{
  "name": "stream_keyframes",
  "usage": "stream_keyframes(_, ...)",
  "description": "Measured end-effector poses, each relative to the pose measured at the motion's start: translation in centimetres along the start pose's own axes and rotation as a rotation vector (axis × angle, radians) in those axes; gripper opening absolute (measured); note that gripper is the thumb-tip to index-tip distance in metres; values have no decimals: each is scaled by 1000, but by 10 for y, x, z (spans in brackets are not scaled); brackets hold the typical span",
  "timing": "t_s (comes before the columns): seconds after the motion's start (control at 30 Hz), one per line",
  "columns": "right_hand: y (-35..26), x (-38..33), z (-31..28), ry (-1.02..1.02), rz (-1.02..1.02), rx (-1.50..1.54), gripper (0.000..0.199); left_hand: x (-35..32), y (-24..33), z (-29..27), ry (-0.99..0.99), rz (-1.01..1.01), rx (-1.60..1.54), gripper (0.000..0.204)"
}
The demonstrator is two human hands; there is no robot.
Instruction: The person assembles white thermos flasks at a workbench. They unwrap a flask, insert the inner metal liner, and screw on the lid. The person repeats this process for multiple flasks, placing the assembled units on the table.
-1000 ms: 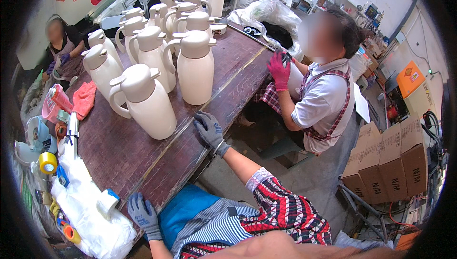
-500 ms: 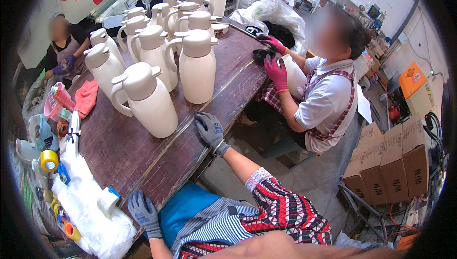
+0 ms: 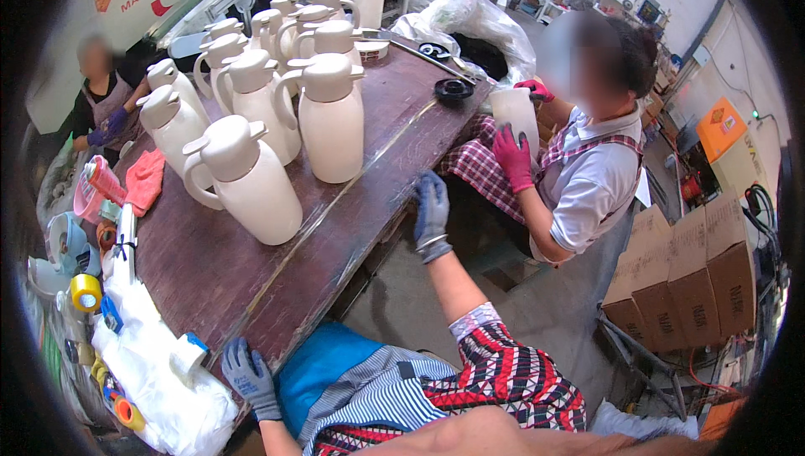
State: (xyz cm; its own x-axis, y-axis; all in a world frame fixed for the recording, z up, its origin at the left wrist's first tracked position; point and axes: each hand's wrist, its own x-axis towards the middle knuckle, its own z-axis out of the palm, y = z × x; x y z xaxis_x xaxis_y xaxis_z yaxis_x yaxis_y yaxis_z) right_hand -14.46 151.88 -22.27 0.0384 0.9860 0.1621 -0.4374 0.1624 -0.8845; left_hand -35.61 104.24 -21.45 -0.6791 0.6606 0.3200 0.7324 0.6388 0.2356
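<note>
My left hand [image 3: 250, 379], in a grey glove, lies on the table's near left corner with its fingers stretched out. My right hand [image 3: 432, 211], gloved alike, is held out past the table's edge toward a co-worker, fingers extended and nothing visible in it. Several cream vacuum jugs with handles and lids stand on the dark red table [image 3: 293, 288]. The nearest jug [image 3: 243, 183] tilts in the wide view, and another jug [image 3: 331, 125] stands right of it. At the right the co-worker's pink-gloved hand [image 3: 514, 157] holds a cream jug body [image 3: 514, 112].
A black ring-shaped part [image 3: 454, 91] lies at the table's right edge. Along the left are a pink cloth [image 3: 145, 181], a yellow tape roll [image 3: 85, 292] and white plastic bags [image 3: 172, 397]. Cardboard boxes [image 3: 683, 280] stand at right. Another person [image 3: 109, 104] is at far left.
My right hand has left the table edge and reached right, toward the co-worker. The co-worker has let go of the black part and raised the jug body. My left hand stays in place.
</note>
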Motion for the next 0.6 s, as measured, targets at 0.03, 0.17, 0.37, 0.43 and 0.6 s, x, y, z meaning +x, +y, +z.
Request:
stream_keyframes(0.03,-14,8,-13,70,68,-12,31,0,2,-3,-2,-2,17,40)
stream_keyframes(0.17,-53,28,-79,202,148,-76,33,-2,-3,4,-2,4,25,40)
stream_keyframes(0.37,-66,29,-126,351,145,-112,23,-3,-8,10,16,26,48,39)
stream_keyframes(0.43,-64,33,-130,379,131,-119,22,-4,-13,10,14,24,47,39)
stream_keyframes(0.6,-67,71,-168,369,-235,-591,42,2,-2,5,4,39,22,39)
